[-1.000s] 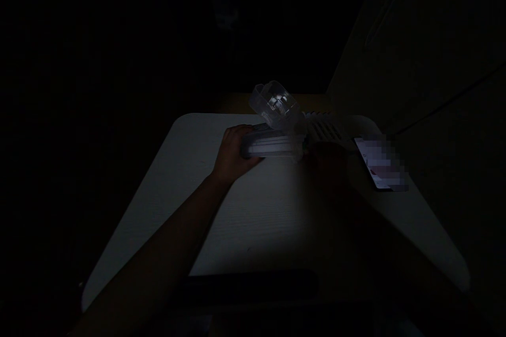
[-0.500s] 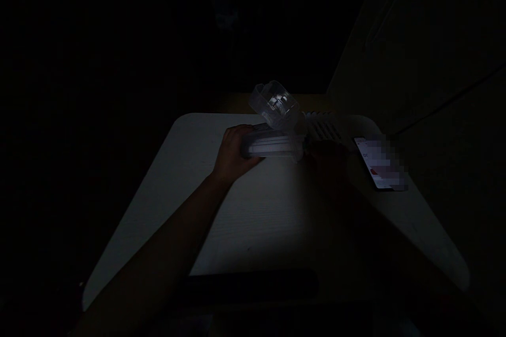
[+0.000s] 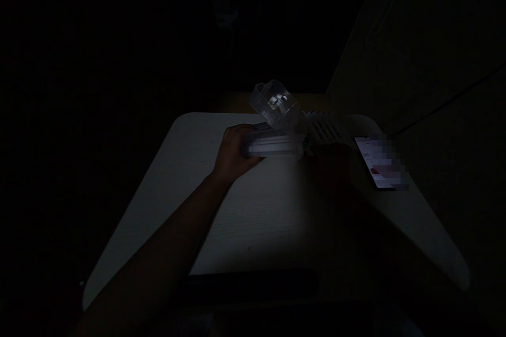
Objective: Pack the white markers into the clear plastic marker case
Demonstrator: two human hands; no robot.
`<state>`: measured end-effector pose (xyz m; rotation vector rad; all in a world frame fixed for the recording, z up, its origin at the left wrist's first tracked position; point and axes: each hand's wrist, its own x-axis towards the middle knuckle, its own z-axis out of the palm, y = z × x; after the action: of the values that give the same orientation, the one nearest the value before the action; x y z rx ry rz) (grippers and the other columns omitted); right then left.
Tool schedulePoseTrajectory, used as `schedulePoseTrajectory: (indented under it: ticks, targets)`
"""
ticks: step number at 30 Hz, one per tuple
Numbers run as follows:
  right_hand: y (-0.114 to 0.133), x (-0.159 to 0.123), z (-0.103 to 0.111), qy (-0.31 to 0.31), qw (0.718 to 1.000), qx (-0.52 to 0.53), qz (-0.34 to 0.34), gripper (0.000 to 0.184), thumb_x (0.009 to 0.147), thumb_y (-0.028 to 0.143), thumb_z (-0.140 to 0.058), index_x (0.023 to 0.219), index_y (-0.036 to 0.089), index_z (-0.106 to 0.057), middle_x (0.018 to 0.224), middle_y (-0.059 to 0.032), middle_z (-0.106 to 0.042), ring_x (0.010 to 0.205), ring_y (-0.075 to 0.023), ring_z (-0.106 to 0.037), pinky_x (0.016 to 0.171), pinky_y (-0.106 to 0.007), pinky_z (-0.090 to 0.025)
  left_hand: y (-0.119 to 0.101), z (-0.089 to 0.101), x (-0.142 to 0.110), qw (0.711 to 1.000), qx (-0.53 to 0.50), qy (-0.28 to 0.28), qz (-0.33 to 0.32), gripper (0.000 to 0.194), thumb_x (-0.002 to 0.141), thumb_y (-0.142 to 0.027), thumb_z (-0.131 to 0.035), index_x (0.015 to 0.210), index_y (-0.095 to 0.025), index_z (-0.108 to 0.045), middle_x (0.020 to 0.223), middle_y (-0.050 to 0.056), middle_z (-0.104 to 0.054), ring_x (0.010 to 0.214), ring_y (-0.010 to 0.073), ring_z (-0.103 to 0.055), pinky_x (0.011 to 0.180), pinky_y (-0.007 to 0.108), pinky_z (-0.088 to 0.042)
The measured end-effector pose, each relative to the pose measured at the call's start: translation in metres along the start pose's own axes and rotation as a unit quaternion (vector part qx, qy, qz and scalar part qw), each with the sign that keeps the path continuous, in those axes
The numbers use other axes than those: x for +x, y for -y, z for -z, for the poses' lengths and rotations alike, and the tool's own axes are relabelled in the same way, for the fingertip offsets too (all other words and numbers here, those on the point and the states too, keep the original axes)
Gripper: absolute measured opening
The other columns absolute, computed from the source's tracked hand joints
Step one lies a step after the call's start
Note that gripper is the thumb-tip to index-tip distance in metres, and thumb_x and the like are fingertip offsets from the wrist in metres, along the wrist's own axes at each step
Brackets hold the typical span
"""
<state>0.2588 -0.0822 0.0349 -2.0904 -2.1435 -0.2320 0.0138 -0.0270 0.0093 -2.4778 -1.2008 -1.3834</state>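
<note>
My left hand point(image 3: 231, 154) is wrapped round the left end of a clear plastic box point(image 3: 272, 146) lying on its side on the table. Flat white pieces are stacked inside it, and its hinged clear lid point(image 3: 274, 102) stands tipped up behind. At the box's right end is my right hand point(image 3: 332, 163), in deep shadow, its fingers too dark to make out. Just beyond that hand lies a pale ridged object point(image 3: 322, 127) with dark slots; its kind is unclear.
A lit phone point(image 3: 373, 163) lies on the right side of the white table point(image 3: 197, 168). A dark slot or bar point(image 3: 253, 284) runs along the near edge. A cable point(image 3: 446, 100) hangs at the right wall. The surroundings are very dark.
My right hand has shifted slightly right, away from the box's end, and the ridged object shows a little more. My left hand and the box stay in place.
</note>
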Motion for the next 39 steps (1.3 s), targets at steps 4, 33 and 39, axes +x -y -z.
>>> schedulePoseTrajectory:
  ticks: [4,33,39]
  targets:
    - [-0.004,0.002,-0.002,-0.008,1.0,0.016,-0.018,0.044,0.089,0.041,-0.034,0.108,0.017,-0.066,0.108,-0.0141,-0.065,0.102,-0.0297,-0.054,0.089,-0.044,-0.031,0.001,-0.001,-0.001,1.0,0.0,-0.003,0.004,0.063,0.062,-0.045,-0.075,0.113,-0.022,-0.046,0.114,0.009,-0.058,0.105,0.0267,-0.055,0.088,0.043,-0.046]
    - [-0.033,-0.007,0.023,-0.206,0.956,0.194,-0.084,0.027,0.081,0.028,-0.047,0.092,0.016,-0.068,0.097,-0.0111,-0.066,0.091,-0.0213,-0.061,0.08,-0.034,-0.046,0.0,-0.002,-0.002,1.0,-0.003,-0.017,-0.003,0.064,0.061,-0.044,-0.076,0.114,-0.023,-0.046,0.113,0.009,-0.059,0.104,0.027,-0.055,0.087,0.043,-0.046]
    - [-0.043,-0.008,0.024,-0.244,0.953,0.156,-0.087,0.031,0.086,0.032,-0.044,0.1,0.016,-0.066,0.1,-0.0136,-0.065,0.089,-0.0204,-0.06,0.076,-0.033,-0.046,0.001,-0.002,-0.003,1.0,0.003,-0.014,0.004,0.063,0.061,-0.044,-0.075,0.113,-0.023,-0.046,0.113,0.009,-0.058,0.104,0.027,-0.055,0.088,0.044,-0.046]
